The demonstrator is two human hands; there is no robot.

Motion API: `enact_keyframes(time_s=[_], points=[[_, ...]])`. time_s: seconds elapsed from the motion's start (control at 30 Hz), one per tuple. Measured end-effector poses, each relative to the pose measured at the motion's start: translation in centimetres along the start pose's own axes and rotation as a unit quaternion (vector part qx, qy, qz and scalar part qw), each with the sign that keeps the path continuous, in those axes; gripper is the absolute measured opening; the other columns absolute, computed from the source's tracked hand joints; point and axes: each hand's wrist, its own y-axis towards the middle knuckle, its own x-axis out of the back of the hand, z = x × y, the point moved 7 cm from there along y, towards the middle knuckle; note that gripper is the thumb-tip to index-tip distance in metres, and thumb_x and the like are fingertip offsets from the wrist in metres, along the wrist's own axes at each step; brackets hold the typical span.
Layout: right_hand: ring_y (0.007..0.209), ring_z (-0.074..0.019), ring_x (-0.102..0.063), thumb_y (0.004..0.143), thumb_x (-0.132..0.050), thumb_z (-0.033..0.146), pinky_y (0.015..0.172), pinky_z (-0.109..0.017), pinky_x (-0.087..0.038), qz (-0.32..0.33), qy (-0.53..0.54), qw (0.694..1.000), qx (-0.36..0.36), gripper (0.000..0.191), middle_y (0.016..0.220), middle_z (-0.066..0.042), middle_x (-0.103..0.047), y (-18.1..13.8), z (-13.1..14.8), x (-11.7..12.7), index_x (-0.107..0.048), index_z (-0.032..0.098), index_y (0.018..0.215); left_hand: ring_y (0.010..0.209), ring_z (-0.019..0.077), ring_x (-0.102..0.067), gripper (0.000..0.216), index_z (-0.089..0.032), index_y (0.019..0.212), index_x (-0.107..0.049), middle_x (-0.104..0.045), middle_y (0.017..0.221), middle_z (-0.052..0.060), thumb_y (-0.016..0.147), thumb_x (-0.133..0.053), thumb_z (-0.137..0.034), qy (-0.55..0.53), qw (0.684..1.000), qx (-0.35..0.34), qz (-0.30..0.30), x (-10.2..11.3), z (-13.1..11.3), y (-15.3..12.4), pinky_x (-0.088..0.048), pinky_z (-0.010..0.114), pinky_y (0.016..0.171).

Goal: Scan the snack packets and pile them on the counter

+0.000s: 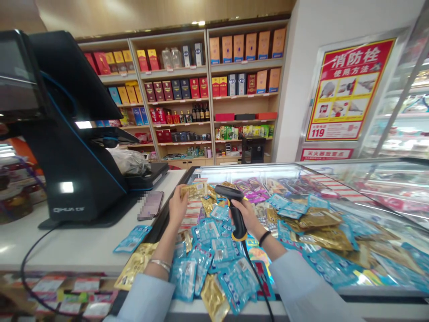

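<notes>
Head view: working over a glass-topped freezer, with a counter and terminal lying left. Packets heaping across the glass, some hanging over the near edge and likely to slip. Right hand wrapping closed round the scanner, nose pointing left. Left hand pinching a gold packet just beside that nose. Probably best holding the packet flat toward it. Open room lying left on the counter, near the phone.
</notes>
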Motion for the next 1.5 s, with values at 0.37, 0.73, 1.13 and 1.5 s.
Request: enact_keyframes(time_s=[0.37,0.73,1.13,1.5], points=[[0.034,-0.0155,-0.055,0.077,-0.065,0.055,0.033,-0.024,-0.04,0.022,-0.036,0.999,0.001,0.036,0.049,-0.001,-0.061,-0.5,0.3,-0.4,-0.058,0.021,0.072,0.084,0.0205,-0.07,0.042,-0.024,0.131,-0.053,-0.07,0.106,0.006,0.09,-0.049,-0.03,0.058,0.997,-0.028,-0.048,0.8,-1.0,-0.4,-0.055,0.033,0.08],[0.034,-0.015,-0.055,0.076,-0.064,0.057,0.033,-0.024,-0.042,0.008,-0.02,1.0,-0.006,0.037,0.05,0.0,-0.062,-0.3,0.0,-0.1,-0.057,0.021,0.074,0.073,0.019,-0.067,0.044,-0.026,0.133,-0.054,-0.071,0.099,0.005,0.088,-0.051,-0.029,0.085,0.995,-0.014,-0.057,1.1,-1.4,-0.5,-0.053,0.031,0.077],[0.036,-0.0128,-0.053,0.074,-0.066,0.054,0.032,-0.023,-0.042,-0.152,0.078,0.984,0.06,0.036,0.052,0.0,-0.062,-4.2,8.1,9.4,-0.06,0.019,0.071,0.084,0.0154,-0.066,0.044,-0.024,0.129,-0.053,-0.065,0.114,0.004,0.087,-0.054,-0.035,-0.192,0.978,-0.078,-0.027,-0.1,-14.0,-3.0,-0.058,0.026,0.067],[0.037,-0.0141,-0.053,0.074,-0.067,0.05,0.034,-0.025,-0.043,-0.362,0.034,0.928,0.079,0.035,0.055,0.001,-0.061,-16.6,10.4,29.0,-0.065,0.018,0.086,0.089,0.0186,-0.068,0.038,-0.017,0.122,-0.061,-0.067,0.121,0.01,0.087,-0.046,-0.015,-0.199,0.957,-0.014,0.208,-21.0,-19.7,-12.2,-0.057,0.032,0.076]])
